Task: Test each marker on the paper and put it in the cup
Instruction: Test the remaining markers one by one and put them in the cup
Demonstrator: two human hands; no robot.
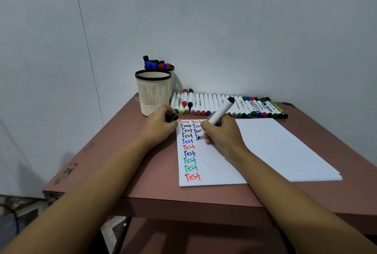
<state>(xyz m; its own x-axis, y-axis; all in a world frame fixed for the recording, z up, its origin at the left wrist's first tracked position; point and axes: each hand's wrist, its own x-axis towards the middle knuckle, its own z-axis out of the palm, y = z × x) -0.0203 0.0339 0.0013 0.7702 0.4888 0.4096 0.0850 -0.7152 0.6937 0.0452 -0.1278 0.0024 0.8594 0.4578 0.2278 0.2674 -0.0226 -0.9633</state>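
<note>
Cream plastic with a black rim, the cup (153,92) stands at the far left of the table (138,172), with a second cup (172,82) holding markers just behind it. Near it, the left hand (161,124) rests at the paper's left edge, its fingers curled round a black cap (172,117). The paper (275,147) carries columns of "Test" in several colours. On it the right hand (223,134) pinches the marker (222,110) low on its white barrel, with the tip down on the sheet mid-word. The marker is probably light, stiff and smooth, so that low grip suits writing. For the drop into the cup, a mid-barrel hold would likely steady it, once the cap is pressed on firmly. Along the far edge lies a row (206,104) of capped markers, probably prone to rolling if nudged.
</note>
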